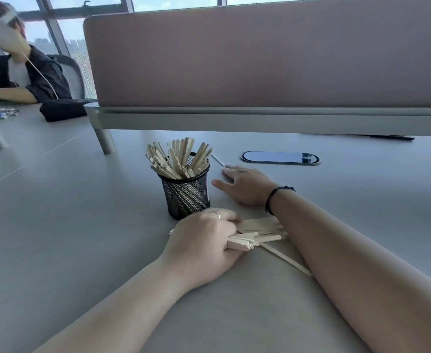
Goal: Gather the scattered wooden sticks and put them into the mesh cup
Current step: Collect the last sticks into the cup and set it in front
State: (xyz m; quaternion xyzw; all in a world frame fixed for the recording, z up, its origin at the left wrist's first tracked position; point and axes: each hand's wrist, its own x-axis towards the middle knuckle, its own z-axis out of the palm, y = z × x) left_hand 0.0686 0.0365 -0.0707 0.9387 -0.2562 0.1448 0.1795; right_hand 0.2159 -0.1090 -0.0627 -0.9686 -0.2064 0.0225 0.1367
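Observation:
A black mesh cup (185, 197) stands upright on the grey table, holding several wooden sticks (178, 159) that fan out of its top. Just in front of the cup, my left hand (204, 240) is closed around a bundle of wooden sticks (260, 231) lying flat on the table. More loose sticks poke out to the right under my right forearm, one long stick (288, 259) angling toward me. My right hand (245, 184) rests palm down to the right of the cup, fingers spread, fingertips touching a single stick (218, 160).
A pink desk divider (260, 54) on metal legs runs across the back. An oval cable cover (280, 157) is set in the table behind my right hand. At the far left another person sits beside a black pouch (61, 110).

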